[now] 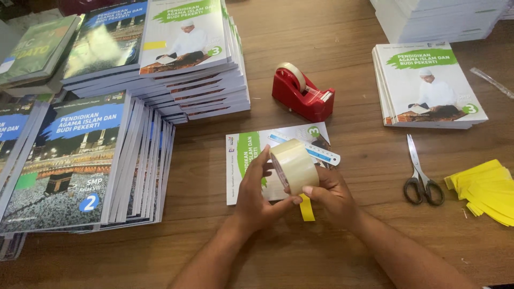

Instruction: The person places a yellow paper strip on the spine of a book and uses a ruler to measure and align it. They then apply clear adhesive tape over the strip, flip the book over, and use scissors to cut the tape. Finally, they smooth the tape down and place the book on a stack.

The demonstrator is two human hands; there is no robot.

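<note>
Body in view, lower centre of frame: two bare forearms and two hands only. Left hand (256, 195), right hand (331, 194). No sleeves visible up to the bottom edge, so short-sleeved or sleeveless, cannot tell which. No gloves, rings, watch or wristbands. Fingernails short, plain. Rest of the person is out of frame.

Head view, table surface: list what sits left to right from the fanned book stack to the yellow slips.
Fanned book stack → left hand → roll of clear tape held in both hands → right hand → scissors → yellow paper slips.
</note>
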